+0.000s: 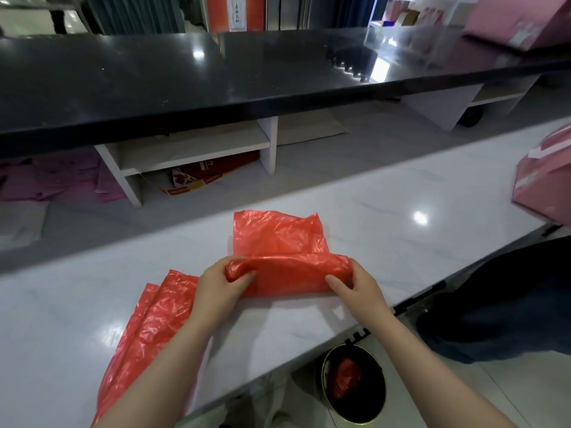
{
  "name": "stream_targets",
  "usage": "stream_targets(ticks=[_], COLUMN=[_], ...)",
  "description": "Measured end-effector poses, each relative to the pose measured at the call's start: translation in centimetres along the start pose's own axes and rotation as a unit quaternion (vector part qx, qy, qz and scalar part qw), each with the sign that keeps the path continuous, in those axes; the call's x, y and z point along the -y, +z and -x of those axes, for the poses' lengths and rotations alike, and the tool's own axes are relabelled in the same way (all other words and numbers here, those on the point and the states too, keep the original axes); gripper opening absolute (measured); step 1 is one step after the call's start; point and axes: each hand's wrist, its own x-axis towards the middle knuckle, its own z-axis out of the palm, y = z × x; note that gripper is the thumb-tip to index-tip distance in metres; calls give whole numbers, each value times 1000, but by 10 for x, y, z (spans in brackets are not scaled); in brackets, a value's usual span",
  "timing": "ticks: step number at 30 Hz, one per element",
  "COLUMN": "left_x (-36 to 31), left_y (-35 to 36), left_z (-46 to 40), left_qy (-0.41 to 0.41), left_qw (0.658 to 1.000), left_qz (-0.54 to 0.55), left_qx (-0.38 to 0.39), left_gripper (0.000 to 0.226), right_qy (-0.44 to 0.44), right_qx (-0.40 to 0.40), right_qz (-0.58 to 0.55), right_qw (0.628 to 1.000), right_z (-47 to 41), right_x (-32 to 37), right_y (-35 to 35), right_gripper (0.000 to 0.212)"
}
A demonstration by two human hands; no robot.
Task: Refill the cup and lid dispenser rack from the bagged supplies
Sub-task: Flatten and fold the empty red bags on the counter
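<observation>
1. Right, biggest thing first: the white marble worktop (386, 211) runs across in front of me, and beyond it the black counter (216, 75) sits higher, with white shelving (191, 149) underneath.

2. No cup and lid dispenser rack anywhere in my view, and no cups or lids either, so I can't tell how full it is.

3. On the worktop lies the red plastic bag (278, 239), flat and looking empty, its near edge lifted into a fold.

4. Another red bag (148, 329) lies to the left, partly under my left forearm, also flat.

5. My left hand (216, 288) has its fingers (244, 274) curled round the bunched left end of that fold, grasping it.

6. My right hand (358, 285) pinches the right end of the same fold, thumb on top.

7. Down below, a black bin (355, 387) holds a crumpled red scrap (346, 378).

8. My read: this is tidying an emptied supply bag, folding it over, so the refilling itself looks done or paused.

9. Next I'd judge it wants both hands carrying the fold forward evenly and pressing it flat; thin film slips and springs back.
</observation>
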Motion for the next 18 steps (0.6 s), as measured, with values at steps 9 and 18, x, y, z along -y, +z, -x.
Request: stream_targets(ticks=[9,18], left_x=[-15,11], left_y=[23,51], left_z=[1,6], left_qy=[231,200], left_qw=[922,858], left_qz=[-306,-442], left_qx=[53,168], left_gripper=[64,72], right_qy=[31,-318], right_qx=[-82,-92], right_qz=[181,437], right_qw=[980,836], right_z=[-13,-10], right_x=[8,24], right_y=[21,41], right_gripper=[42,76])
